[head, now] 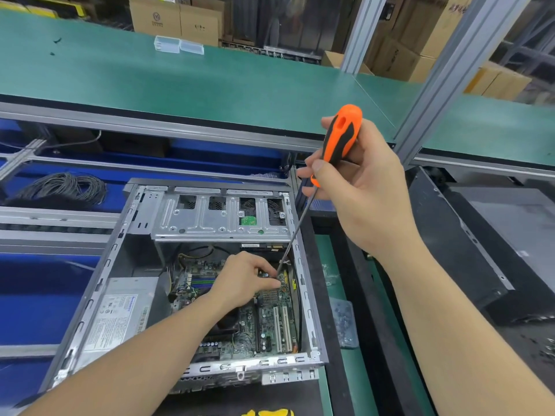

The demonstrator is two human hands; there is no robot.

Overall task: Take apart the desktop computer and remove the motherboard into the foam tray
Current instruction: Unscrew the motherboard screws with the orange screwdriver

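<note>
An open desktop computer case (99, 271) lies on its side on the bench. Inside it sits the green motherboard (267, 322), with a silver power supply (120, 316) to its left and a metal drive cage (222, 214) at the far end. My right hand (360, 187) grips the orange and black handle of a long screwdriver (339, 142), whose shaft slants down to the board's far right corner. My left hand (246, 280) reaches into the case and pinches the shaft's tip at the board. No foam tray can be seen.
A raised green shelf (210, 85) runs across the back, with two clear plastic boxes (177, 45) on it. A coil of grey cable (66, 187) lies at the left. A bag of small screws (345, 322) and a black case panel (468, 247) lie to the right.
</note>
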